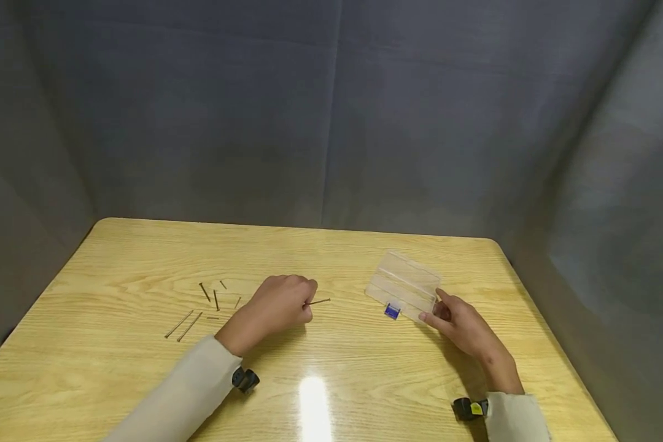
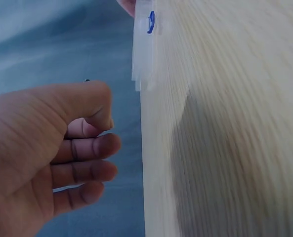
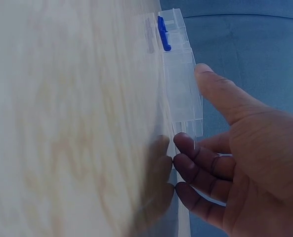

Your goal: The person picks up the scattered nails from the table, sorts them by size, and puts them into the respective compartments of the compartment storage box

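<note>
My left hand (image 1: 282, 301) pinches a thin brownish screw (image 1: 321, 301) between thumb and forefinger above the middle of the table, its head pointing right. In the left wrist view the other fingers of the left hand (image 2: 52, 148) are bent. To the right lies a clear plastic compartment box (image 1: 400, 279) with a blue latch (image 1: 392, 311) at its front. My right hand (image 1: 464, 325) grips the box's right end, thumb at the near corner and forefinger at the far side. In the right wrist view the thumb of the right hand (image 3: 255, 148) rests at the box's upper edge.
Left of my left hand, several loose screws of different lengths lie on the wooden table (image 1: 364, 380), among them a long screw (image 1: 189, 327) and a short dark screw (image 1: 205, 291). A grey curtain (image 1: 226, 123) hangs behind the table and at both sides.
</note>
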The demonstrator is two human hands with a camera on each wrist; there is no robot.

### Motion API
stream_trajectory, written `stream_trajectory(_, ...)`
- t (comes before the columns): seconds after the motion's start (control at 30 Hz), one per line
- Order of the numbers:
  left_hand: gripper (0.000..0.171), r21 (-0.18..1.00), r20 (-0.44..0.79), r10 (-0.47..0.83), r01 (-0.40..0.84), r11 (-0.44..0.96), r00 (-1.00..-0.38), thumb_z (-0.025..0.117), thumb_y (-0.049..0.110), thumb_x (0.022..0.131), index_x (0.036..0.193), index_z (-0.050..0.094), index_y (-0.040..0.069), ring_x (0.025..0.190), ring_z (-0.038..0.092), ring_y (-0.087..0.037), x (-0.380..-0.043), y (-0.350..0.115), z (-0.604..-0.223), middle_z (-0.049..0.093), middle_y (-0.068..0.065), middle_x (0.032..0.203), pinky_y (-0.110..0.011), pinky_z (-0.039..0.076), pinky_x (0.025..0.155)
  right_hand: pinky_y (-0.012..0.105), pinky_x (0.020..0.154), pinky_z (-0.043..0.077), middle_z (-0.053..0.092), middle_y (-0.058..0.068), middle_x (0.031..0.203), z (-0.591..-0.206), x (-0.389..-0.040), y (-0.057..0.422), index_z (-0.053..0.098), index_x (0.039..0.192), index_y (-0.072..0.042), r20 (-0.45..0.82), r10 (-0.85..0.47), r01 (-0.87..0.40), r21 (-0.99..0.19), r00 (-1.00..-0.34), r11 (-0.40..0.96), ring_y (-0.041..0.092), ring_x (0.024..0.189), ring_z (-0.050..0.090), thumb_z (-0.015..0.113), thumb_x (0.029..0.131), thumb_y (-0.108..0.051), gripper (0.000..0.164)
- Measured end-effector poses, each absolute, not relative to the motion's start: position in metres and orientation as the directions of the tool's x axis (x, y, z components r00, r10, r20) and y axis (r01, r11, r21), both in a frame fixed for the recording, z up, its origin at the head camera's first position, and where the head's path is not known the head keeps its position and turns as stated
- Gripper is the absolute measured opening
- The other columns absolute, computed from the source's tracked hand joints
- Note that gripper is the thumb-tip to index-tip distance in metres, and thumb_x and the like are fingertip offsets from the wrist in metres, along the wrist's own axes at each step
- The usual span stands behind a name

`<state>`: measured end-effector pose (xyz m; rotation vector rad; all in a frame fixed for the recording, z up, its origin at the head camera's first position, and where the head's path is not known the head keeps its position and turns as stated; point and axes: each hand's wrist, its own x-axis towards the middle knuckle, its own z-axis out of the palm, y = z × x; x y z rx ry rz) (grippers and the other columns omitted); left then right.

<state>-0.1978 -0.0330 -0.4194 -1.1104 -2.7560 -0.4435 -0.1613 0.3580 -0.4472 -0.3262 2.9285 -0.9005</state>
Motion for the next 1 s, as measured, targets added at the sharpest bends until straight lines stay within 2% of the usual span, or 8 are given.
stream_trajectory(0.23, 0.022, 0.252, 0.218, 0.661, 0.696, 0.673, -0.718, 0.059, -0.001, 0.077, 0.071, 0.049, 0.018, 0.056, 0.029, -0.007, -0.212, -0.004, -0.416, 0.04, 0.008, 0.063, -0.027, 0.026, 0.049, 0.037, 0.073, 0.044, 0.059, 0.003, 0.091, -0.447, -0.161, 0.359, 0.033, 0.151, 0.016, 0.006, -0.201, -0.171, -0.551, -0.98, 0.817, 0.017, 0.076, 0.051, 0.067, 0.1, -0.039, 0.083)
stream_trajectory(0.43, 0.023, 0.261, 0.198, 0.673, 0.7, 0.665, -0.713, 0.062, 0.0, 0.082, 0.073, 0.051, 0.018, 0.055, 0.031, -0.008, -0.223, 0.021, -0.417, 0.043, 0.008, 0.064, -0.026, 0.027, 0.05, 0.038, 0.075, 0.046, 0.06, 0.003, 0.093, -0.448, -0.159, 0.358, 0.034, 0.15, 0.016, 0.019, -0.211, -0.186, -0.553, -0.977, 0.812, 0.017, 0.078, 0.052, 0.068, 0.1, -0.037, 0.08)
stream_trajectory(0.73, 0.022, 0.234, 0.217, 0.679, 0.713, 0.661, -0.701, 0.064, 0.003, 0.084, 0.074, 0.051, 0.018, 0.056, 0.032, -0.009, -0.243, 0.053, -0.424, 0.044, 0.006, 0.066, -0.026, 0.028, 0.051, 0.039, 0.076, 0.047, 0.061, 0.002, 0.096, -0.449, -0.162, 0.355, 0.029, 0.153, 0.015, 0.004, -0.203, -0.17, -0.562, -0.979, 0.809, 0.017, 0.08, 0.053, 0.067, 0.1, -0.041, 0.085)
stream_trajectory(1.0, 0.02, 0.198, 0.17, 0.685, 0.705, 0.681, -0.709, 0.068, 0.008, 0.089, 0.078, 0.055, 0.018, 0.058, 0.041, -0.01, -0.25, 0.07, -0.425, 0.052, 0.006, 0.07, -0.026, 0.035, 0.052, 0.039, 0.077, 0.049, 0.063, 0.005, 0.1, -0.45, -0.159, 0.352, 0.03, 0.153, 0.015, 0.01, -0.206, -0.173, -0.578, -0.979, 0.797, 0.017, 0.083, 0.055, 0.067, 0.1, -0.038, 0.084)
